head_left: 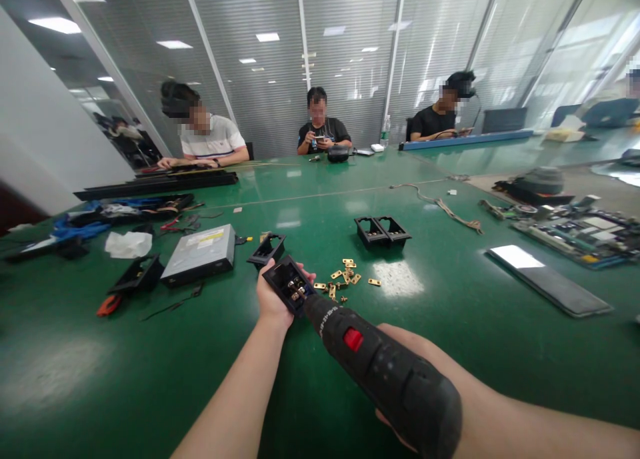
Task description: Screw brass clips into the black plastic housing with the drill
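My left hand (273,306) grips a black plastic socket housing (281,277), tilted so its open face shows. Brass-coloured metal pieces sit inside it. In my right hand (407,342) is a black cordless drill (380,366) with a red switch on top. Its nose reaches the housing's lower right edge; the tip is hidden, so contact with a screw cannot be made out. Just beyond the housing lie several small brass plates (349,264) and screws on the green table. Another black housing (269,247) stands behind my left hand, and a joined pair of housings (383,231) sits farther right.
Left of my hands are a silver disc drive (200,254), a black housing with an orange part (135,277), and crumpled tissue (128,244). On the right are a dark flat panel (550,282) and circuit boards (585,229). Several people sit across the green table (175,379).
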The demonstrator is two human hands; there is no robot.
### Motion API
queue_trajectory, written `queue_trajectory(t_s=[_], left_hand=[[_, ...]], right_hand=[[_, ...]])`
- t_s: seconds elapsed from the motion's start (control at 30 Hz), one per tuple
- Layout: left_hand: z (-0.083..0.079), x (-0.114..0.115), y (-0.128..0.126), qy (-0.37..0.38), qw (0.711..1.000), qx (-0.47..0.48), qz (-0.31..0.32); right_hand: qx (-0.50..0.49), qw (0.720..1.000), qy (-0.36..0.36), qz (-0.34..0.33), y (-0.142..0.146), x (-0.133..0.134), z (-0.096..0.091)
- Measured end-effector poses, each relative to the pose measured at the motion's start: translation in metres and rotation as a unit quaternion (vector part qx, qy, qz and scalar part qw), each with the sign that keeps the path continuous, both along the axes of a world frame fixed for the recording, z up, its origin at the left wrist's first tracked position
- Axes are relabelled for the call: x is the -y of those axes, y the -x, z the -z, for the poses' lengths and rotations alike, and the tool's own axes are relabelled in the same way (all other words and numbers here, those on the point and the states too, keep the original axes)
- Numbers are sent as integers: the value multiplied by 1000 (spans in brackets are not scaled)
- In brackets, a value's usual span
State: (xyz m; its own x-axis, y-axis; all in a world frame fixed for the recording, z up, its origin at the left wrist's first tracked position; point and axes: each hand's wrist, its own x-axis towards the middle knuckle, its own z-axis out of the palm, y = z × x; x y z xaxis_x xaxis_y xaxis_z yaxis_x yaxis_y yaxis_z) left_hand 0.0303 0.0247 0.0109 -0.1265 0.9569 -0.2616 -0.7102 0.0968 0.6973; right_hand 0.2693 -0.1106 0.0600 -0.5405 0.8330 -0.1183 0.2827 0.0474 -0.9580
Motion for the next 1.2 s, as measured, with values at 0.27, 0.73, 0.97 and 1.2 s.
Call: queue_trajectory(t_s=[0.27,0.73,0.97,1.2], left_hand=[[1,-1,0,-4,1000,11,-2],[1,-2,2,-16,1000,-1,-12],[1,-2,2,5,1000,19,-8],[2,0,2,-3,1000,-9,6]], right_hand=[[-5,999,-43,23,-6,3,13],[46,989,-140,21,-9,-5,6],[33,986,-161,36,-12,-8,7],[20,995,-101,14,-9,-5,-2]])
